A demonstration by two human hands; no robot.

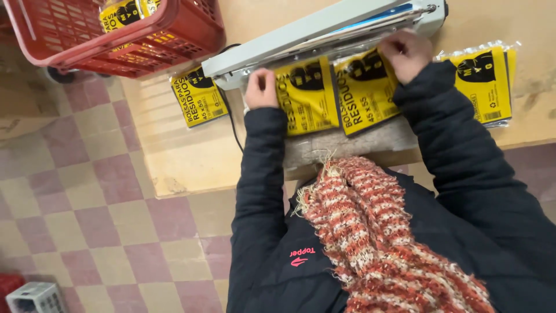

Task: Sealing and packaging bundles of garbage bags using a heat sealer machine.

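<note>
You have two hands at work: left hand (261, 88) and right hand (405, 53). One grey sealing machine (324, 29) sits on one wooden table (191, 162). Yellow packets on the table count four: one (198, 97) at the left, under the machine's end; two side by side under your hands, one (308, 95) and the next (366, 90); and what looks like a small stack (483, 84) at the right, whose count you cannot tell. One red basket (116, 35) at the table's corner holds at least two more yellow packets (120, 14), partly hidden. One black cable (231, 122). One white crate (36, 298) and one red object (8, 284) on the floor.
</note>
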